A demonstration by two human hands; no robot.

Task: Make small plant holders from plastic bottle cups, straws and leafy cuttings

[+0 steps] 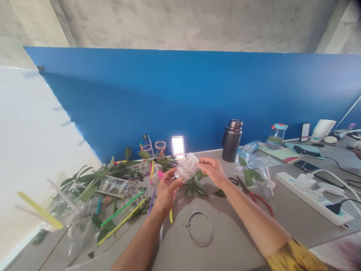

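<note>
My left hand is closed around the lower end of a clear, ridged plastic bottle piece, held tilted above the table. At its upper right rim, the fingers of my right hand are pinched together. Whatever they grip there is too small to make out. Green leaves lie below and behind the bottle piece. On the table nearer to me rests a coil of thin grey wire. A pair of red-handled scissors lies beyond my right forearm.
Cut plastic bottles, leafy twigs and coloured straws are heaped at left. A dark thermos stands against the blue partition. At right are a white power strip with cables, a phone and a jug.
</note>
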